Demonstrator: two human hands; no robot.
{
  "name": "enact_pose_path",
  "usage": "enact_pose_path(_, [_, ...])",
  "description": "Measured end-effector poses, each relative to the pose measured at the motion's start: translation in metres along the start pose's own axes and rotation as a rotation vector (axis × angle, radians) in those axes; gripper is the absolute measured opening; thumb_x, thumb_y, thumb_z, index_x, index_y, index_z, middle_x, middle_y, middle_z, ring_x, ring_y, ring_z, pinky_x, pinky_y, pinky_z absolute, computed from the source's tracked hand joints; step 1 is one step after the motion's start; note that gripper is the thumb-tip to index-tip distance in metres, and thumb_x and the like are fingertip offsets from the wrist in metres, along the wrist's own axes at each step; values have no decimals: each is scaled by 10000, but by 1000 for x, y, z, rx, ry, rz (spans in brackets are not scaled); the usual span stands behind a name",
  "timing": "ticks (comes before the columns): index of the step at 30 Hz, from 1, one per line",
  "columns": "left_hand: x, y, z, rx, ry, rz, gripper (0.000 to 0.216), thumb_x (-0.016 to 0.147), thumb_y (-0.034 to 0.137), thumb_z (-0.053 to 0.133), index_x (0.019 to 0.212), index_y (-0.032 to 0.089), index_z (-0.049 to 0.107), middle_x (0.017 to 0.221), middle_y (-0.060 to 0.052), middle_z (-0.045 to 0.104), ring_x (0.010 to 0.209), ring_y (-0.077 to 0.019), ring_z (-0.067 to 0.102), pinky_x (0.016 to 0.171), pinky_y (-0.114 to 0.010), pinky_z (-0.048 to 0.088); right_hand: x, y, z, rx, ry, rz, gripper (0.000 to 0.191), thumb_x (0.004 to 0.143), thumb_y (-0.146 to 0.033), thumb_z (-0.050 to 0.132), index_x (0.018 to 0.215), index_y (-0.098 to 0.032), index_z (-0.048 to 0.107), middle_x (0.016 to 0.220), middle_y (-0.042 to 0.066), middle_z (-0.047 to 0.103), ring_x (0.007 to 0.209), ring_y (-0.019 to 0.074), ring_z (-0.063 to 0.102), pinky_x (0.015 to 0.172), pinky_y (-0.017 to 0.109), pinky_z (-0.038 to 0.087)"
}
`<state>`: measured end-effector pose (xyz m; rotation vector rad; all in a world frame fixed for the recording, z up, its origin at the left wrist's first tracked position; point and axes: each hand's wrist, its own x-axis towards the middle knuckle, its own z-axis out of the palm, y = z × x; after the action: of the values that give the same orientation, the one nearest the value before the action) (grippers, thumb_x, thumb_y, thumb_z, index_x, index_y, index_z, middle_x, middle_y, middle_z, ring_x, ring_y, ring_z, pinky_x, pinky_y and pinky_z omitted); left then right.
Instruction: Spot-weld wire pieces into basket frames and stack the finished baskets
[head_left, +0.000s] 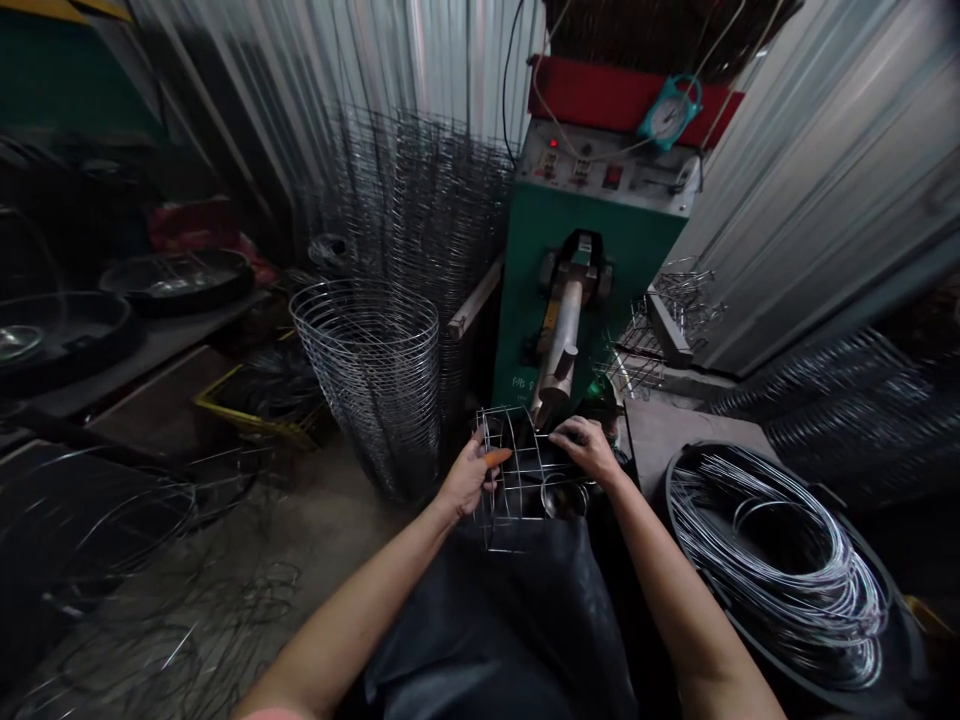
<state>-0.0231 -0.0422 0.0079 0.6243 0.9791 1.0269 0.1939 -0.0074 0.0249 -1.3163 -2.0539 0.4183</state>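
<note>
Corrugated-sheet workshop: we note a light, stiff wire cage held before the lap, best gripped at its crossings, left hand closed on one side, right hand curled over the top.

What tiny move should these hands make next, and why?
Probably nudge the wire cage slightly toward the metal arm of the green machine, because the arm's tip sits right at the cage's top wires, with the left hand and right hand both holding it.

L hand, R hand on wire cage; green spot welder just ahead; wire coil in black tub.
</note>
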Motion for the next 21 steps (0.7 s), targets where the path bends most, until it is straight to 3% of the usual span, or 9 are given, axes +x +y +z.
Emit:
enact_pose_path(17, [16,4,6,-17,-24,-9,511,546,215,735,996,227,491,677,64,441,415,-4,292,361,-132,146,14,12,-3,-51,-55,28,237,828,-409,558,719,-218,647,762,30,648,776,188,595,743,325,395])
enact_pose_path(21, [16,3,7,-40,15,-22,525,543,215,753,996,206,487,629,75,411,401,-3,281,366,-142,148,-1,9,-6,-137,39,24,237,822,-440,550,859,-229,650,898,56,646,911,218,575,834,372,387])
